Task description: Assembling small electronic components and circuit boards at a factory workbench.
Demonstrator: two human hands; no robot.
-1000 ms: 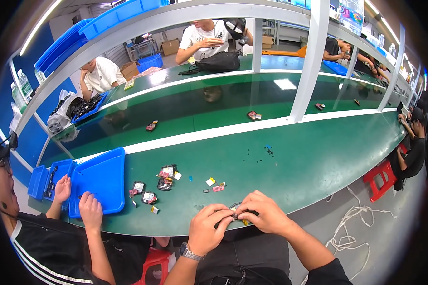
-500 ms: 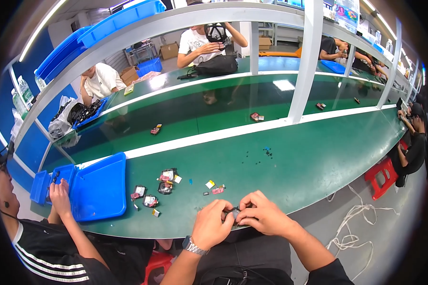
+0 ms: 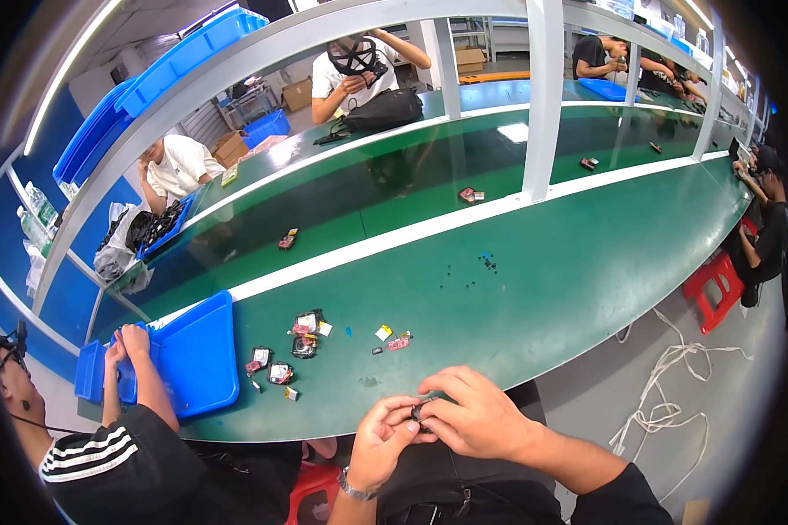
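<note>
Just off the table's near edge, my left hand (image 3: 382,439) and my right hand (image 3: 481,418) meet around a small black part (image 3: 421,415). Fingers of both hands pinch it and cover most of it, so its exact kind is hidden. On the tabletop beyond them lie a small red circuit board (image 3: 398,344), a silver-and-yellow piece (image 3: 383,332) and a small dark piece (image 3: 377,351). Further left sit several open black casings (image 3: 305,346) with red boards and white parts.
A blue tray (image 3: 228,350) stands on the green table (image 3: 534,306) at left, beside a co-worker's hands (image 3: 130,346). Tiny black bits (image 3: 488,262) lie farther out. A white rail (image 3: 368,254) and post (image 3: 541,105) border the far side. White cable (image 3: 665,402) and a red stool (image 3: 714,293) are on the right.
Both my hands have drawn nearer my body with the black part, from over the table to past its edge. My right hand now covers more of it. The co-worker's hands shifted too.
</note>
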